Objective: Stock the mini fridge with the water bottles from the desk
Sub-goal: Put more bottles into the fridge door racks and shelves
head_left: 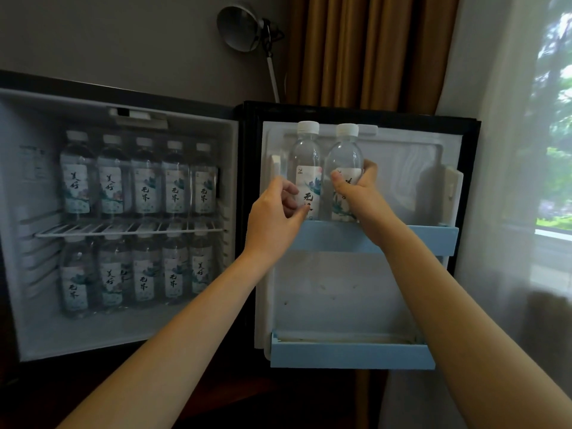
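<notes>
The fridge [123, 335] stands open against a grey wall, lamp [244, 29] and curtain [365, 51] behind it. My right grip [356, 193] wraps one clear, white-capped bottle [345, 150] on the upper door shelf [427, 239], near its left end; my left grip [278, 212], fingers loosely curled, touches its neighbour [305, 156].

Ahead of you stands a plain grey wall [108, 35], with a round metal lamp on a thin white stem [244, 29] against it. Just right hang ochre pleated curtains [365, 51], then a sheer white curtain [501, 150] over a daylit window [557, 119] showing green foliage.
</notes>
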`<move>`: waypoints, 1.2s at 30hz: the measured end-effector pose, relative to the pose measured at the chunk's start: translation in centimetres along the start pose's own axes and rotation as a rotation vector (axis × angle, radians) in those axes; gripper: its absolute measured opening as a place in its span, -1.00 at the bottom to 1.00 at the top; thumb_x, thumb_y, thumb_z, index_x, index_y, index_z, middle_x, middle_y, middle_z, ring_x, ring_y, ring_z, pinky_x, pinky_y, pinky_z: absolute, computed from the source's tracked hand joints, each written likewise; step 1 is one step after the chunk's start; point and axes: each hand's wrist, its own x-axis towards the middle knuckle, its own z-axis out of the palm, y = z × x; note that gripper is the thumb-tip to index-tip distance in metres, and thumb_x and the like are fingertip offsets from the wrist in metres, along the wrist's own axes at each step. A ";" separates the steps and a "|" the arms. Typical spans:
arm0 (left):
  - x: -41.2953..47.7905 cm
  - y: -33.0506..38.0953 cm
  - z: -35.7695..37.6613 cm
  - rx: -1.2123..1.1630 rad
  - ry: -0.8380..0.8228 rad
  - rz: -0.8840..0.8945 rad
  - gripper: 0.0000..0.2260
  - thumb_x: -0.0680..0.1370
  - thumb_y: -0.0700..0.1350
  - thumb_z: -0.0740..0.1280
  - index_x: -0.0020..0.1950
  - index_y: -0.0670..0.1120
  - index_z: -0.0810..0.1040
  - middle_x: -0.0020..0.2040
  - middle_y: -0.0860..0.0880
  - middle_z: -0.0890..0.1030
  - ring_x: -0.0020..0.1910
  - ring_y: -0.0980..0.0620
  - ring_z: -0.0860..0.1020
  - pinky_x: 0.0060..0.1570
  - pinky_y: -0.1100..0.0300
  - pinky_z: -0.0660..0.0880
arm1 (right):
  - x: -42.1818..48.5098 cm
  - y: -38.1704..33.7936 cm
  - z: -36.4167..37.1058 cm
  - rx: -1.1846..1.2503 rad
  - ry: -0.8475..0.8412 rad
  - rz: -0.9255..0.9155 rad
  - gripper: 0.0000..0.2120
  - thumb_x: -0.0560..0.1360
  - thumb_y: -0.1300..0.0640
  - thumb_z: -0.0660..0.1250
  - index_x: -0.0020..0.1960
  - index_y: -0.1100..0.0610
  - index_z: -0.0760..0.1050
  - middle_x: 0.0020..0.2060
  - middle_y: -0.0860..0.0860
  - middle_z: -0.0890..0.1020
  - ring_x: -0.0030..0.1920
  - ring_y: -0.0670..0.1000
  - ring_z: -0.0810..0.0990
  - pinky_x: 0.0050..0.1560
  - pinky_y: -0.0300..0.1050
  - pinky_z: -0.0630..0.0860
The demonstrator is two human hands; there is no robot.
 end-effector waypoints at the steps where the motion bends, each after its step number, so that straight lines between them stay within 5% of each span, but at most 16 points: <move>1: 0.0 0.0 -0.2 -0.021 -0.012 -0.006 -0.79 0.44 -0.22 0.43 -0.07 -0.05 0.41 -0.29 0.10 0.45 -0.32 0.19 0.46 -0.27 0.41 0.44 | 0.0 0.1 0.1 -0.011 0.013 -0.002 -0.51 0.56 0.12 0.25 0.39 0.12 0.11 0.12 0.08 0.46 0.13 0.10 0.54 0.14 0.08 0.54; 7: -0.3 0.1 -1.6 -0.198 -0.091 -0.108 -0.78 0.46 -0.29 0.38 0.01 -0.06 0.44 -0.20 0.06 0.48 -0.22 0.16 0.49 -0.18 0.44 0.46 | -0.4 0.5 0.8 -0.027 0.217 -0.070 -0.51 0.58 0.02 0.19 0.44 0.14 0.19 0.32 0.14 0.31 0.26 0.09 0.42 0.30 0.05 0.42; 13: -1.1 -0.9 -4.2 -0.178 -0.069 -0.126 -0.79 0.48 -0.26 0.37 0.02 -0.03 0.45 -0.17 0.06 0.51 -0.22 0.18 0.50 -0.18 0.45 0.46 | -3.5 0.6 4.4 -0.275 0.594 -0.530 -0.70 0.50 0.18 0.20 0.21 0.23 0.40 0.13 0.15 0.43 0.11 -0.08 0.26 0.23 -0.14 0.26; 16: -1.6 -2.4 -6.4 -0.144 -0.042 -0.176 -0.80 0.48 -0.24 0.37 0.00 0.01 0.45 -0.19 0.06 0.51 -0.24 0.17 0.49 -0.20 0.42 0.45 | -4.3 1.0 7.6 -0.372 0.507 -0.658 -0.74 0.47 0.21 0.18 0.12 0.27 0.46 0.09 0.24 0.46 0.13 0.08 0.33 0.17 -0.40 0.16; 21: -2.7 -5.5 -11.6 -0.052 0.007 -0.292 -0.82 0.50 -0.24 0.35 -0.01 0.00 0.44 -0.20 0.09 0.50 -0.26 0.18 0.48 -0.21 0.39 0.44 | -5.0 2.0 14.0 -0.429 0.348 -0.758 -0.79 0.48 0.22 0.20 0.07 0.26 0.49 0.05 0.22 0.49 0.14 0.10 0.33 0.16 -0.12 0.32; 27: -5.5 -10.1 -19.6 0.088 0.120 -0.399 -0.82 0.49 -0.28 0.35 -0.05 -0.01 0.46 -0.23 0.10 0.50 -0.29 0.23 0.49 -0.20 0.40 0.44 | -7.1 3.3 23.6 -0.337 0.085 -0.816 -0.80 0.48 0.23 0.16 -0.05 0.28 0.53 -0.12 0.19 0.55 -0.01 0.10 0.40 0.03 -0.15 0.32; 36: -12.7 -15.5 -35.7 0.421 0.236 -0.661 -0.87 0.50 -0.30 0.31 -0.03 -0.09 0.52 -0.25 0.08 0.49 -0.26 0.18 0.47 -0.24 0.48 0.40 | -14.4 4.3 41.3 -0.140 -0.463 -0.656 -0.75 0.46 0.16 0.15 -0.02 0.20 0.56 -0.25 0.16 0.64 -0.20 0.22 0.60 -0.25 -0.01 0.47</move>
